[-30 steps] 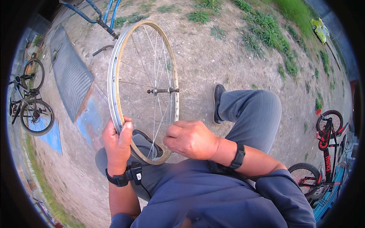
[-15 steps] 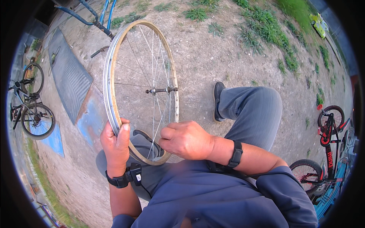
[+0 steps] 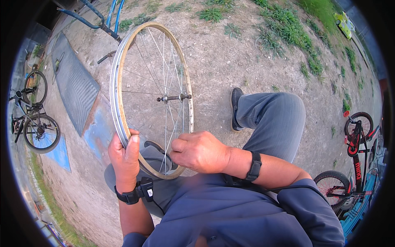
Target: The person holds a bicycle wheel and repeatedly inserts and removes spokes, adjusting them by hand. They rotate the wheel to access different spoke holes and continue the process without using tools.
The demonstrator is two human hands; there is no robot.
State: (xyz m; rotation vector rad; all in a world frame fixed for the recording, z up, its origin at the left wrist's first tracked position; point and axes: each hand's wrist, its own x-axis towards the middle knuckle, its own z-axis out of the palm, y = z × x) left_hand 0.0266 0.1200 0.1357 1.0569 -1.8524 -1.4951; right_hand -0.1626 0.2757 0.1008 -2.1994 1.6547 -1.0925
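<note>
A bare bicycle wheel (image 3: 114, 82) with no tyre stands tilted in front of me, its pale, yellowish-stained rim near my lap. Thin metal spokes run to the hub (image 3: 174, 98), whose axle lies crosswise. My left hand (image 3: 125, 154) is closed round the lower left of the rim, thumb on top. At the lower right of the wheel, my right hand (image 3: 199, 152) is curled, its fingertips beside the spokes (image 3: 168, 140). What those fingertips pinch is hidden behind the hand.
A blue bicycle frame (image 3: 108, 26) lies at the far left, near a ridged metal sheet (image 3: 76, 80). One bicycle (image 3: 39, 119) is at the left edge; a red-and-black one (image 3: 357, 164) is at the right. My knee (image 3: 284, 109) juts out to the right.
My right hand has shifted very slightly left along the spokes. The wheel has tipped a touch to the left; my left hand keeps its hold on the rim.
</note>
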